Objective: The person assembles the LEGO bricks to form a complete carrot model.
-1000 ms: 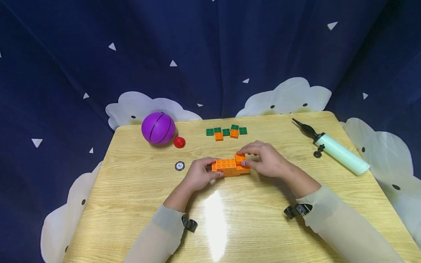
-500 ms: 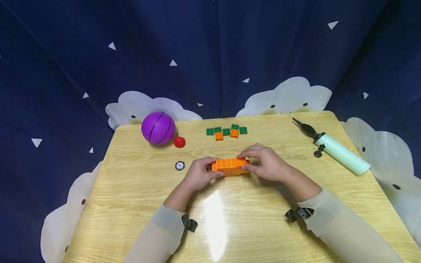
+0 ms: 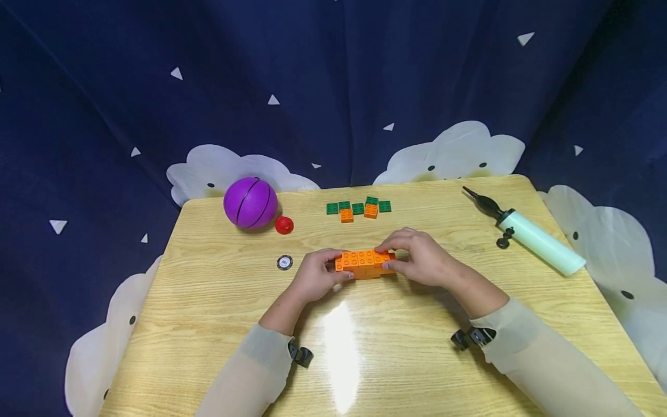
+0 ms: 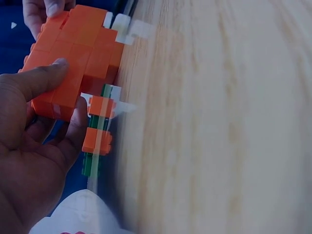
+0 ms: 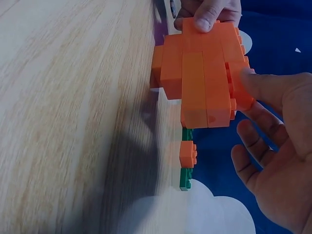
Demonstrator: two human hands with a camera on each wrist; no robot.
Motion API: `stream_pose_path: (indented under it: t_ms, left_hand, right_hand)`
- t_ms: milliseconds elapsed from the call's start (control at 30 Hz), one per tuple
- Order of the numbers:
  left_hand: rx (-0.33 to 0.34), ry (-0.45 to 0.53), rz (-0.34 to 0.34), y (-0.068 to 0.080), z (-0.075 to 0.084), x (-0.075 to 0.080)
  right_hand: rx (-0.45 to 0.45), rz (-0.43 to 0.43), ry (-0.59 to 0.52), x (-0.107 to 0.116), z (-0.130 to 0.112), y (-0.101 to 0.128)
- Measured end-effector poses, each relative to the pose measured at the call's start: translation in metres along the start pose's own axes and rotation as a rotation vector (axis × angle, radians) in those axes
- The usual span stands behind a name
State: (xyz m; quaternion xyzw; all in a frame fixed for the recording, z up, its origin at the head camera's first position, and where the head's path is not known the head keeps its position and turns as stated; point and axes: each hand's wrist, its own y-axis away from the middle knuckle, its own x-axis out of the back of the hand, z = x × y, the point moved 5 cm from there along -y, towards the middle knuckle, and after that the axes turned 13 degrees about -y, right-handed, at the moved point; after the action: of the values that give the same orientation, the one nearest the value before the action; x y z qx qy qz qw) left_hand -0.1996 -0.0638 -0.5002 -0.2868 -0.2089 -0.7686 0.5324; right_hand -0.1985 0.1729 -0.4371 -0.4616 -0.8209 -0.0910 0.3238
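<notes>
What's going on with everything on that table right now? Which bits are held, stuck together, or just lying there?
Orange brick block: assembled, on the table, held at both ends.
Left hand: grips the block's left end.
Right hand: fingers pinch the block's right end.
Loose bricks: green and orange, untouched, in a cluster behind the block.
Purple ball: resting, untouched.
Red cap: lying beside the ball.
Pump: lying flat, unused.

A block assembly (image 3: pixel 365 263) is sitting mid-desk (image 3: pixel 208 324), the left hand (image 3: pixel 315 278) lying at its left end and the right hand (image 3: pixel 424 258) at its right. Loose bricks (image 3: pixel 359 209) are lying behind it. A ball (image 3: pixel 250 203) is resting far left, with what is perhaps a cap (image 3: pixel 283 225) just beside it. A pump (image 3: pixel 528 234) is lying far right.
</notes>
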Motion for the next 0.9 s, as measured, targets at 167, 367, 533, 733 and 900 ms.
stream_pose_path:
  t_ms: [167, 367, 533, 733, 900]
  left_hand:
    - [0.005, 0.006, 0.004, 0.0, 0.0, 0.0]
    - [-0.002, 0.006, 0.002, -0.001, 0.0, -0.002]
    - [-0.006, -0.003, 0.014, 0.0, 0.002, 0.0]
    - [-0.003, -0.007, 0.004, 0.0, 0.001, -0.001]
    - [-0.006, 0.002, 0.003, 0.0, 0.0, -0.001]
  right_hand:
    - [-0.019, -0.001, -0.003, 0.0, 0.001, 0.0]
    - [-0.026, -0.003, 0.015, 0.0, 0.0, -0.001]
    - [-0.013, -0.006, 0.018, 0.0, -0.002, -0.003]
    - [-0.023, -0.021, -0.001, 0.0, 0.003, -0.003]
    - [-0.052, -0.047, -0.076, 0.001, 0.012, -0.007]
